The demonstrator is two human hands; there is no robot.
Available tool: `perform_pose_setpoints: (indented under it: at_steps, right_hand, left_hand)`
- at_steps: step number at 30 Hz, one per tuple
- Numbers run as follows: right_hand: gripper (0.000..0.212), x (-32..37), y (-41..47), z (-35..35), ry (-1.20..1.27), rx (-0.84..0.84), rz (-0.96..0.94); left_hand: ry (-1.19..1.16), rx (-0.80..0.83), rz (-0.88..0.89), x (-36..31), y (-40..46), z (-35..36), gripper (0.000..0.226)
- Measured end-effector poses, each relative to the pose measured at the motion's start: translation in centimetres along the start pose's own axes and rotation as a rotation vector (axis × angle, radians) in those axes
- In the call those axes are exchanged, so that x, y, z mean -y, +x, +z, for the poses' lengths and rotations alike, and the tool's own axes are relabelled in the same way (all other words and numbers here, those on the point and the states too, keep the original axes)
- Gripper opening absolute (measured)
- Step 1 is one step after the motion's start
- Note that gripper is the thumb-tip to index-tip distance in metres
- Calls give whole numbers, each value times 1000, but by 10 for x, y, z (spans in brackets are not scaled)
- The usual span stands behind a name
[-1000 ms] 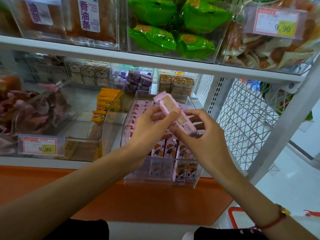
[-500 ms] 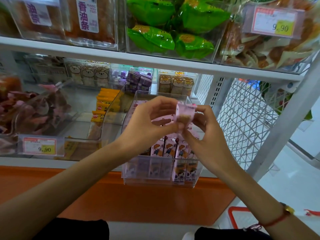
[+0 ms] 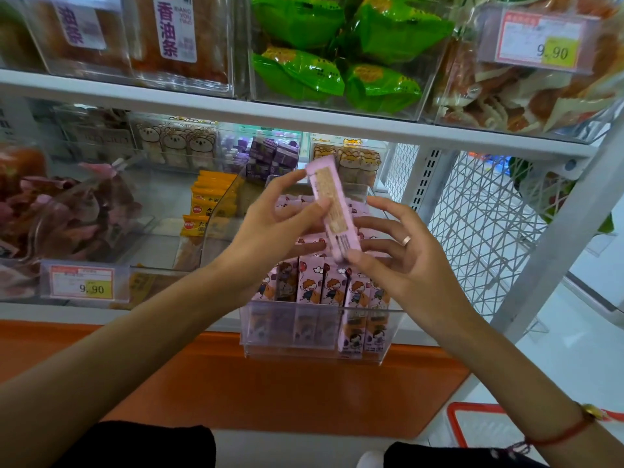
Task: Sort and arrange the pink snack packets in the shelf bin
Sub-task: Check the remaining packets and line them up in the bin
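Observation:
A long pink snack packet stands nearly upright above the bin, its back label facing me. My left hand pinches its middle between thumb and fingertips. My right hand is spread, with fingertips touching the packet's lower end. Below them a clear plastic bin juts out from the lower shelf. It holds a front row of upright pink packets with cartoon children on them, and more pink packets lie behind, partly hidden by my hands.
Yellow packets fill the clear bin to the left, with dark pink snacks further left behind a 9.90 price tag. Green packets sit on the upper shelf. A white wire panel closes the shelf's right end. A red basket stands on the floor.
The packet went from slanted, to end-on between both hands, to nearly upright with its label side showing. My right hand's fingers have spread out and now touch only its lower end.

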State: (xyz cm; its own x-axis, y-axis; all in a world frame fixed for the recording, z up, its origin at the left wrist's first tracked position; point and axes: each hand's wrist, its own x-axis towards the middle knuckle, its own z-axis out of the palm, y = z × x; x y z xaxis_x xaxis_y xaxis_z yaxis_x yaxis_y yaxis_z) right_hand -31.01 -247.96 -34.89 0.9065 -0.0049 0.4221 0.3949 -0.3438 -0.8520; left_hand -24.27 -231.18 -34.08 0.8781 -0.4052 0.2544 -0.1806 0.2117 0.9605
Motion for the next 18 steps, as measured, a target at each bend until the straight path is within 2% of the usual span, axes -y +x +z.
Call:
perform_pose_setpoints:
  at_steps: [4,9,13,16,18]
  right_hand:
    - [44,5,-3,1,72,54,-10]
    - [34,3,1,0,144,-111,27]
    - [37,0,1,-1,153,-132,56]
    - [38,0,0,-2,147,-112,48]
    - [45,0,-1,-1,129,-99,32]
  left_hand:
    - [-85,-75,-191,1,3,-4,52]
    - [-63,-42,-344,7,2,-1,37]
    - [-68,-76,-342,9,3,1,46]
    - [-124,-135,-306,8,5,1,45]
    - [-136,-180,-272,8,5,2,45]
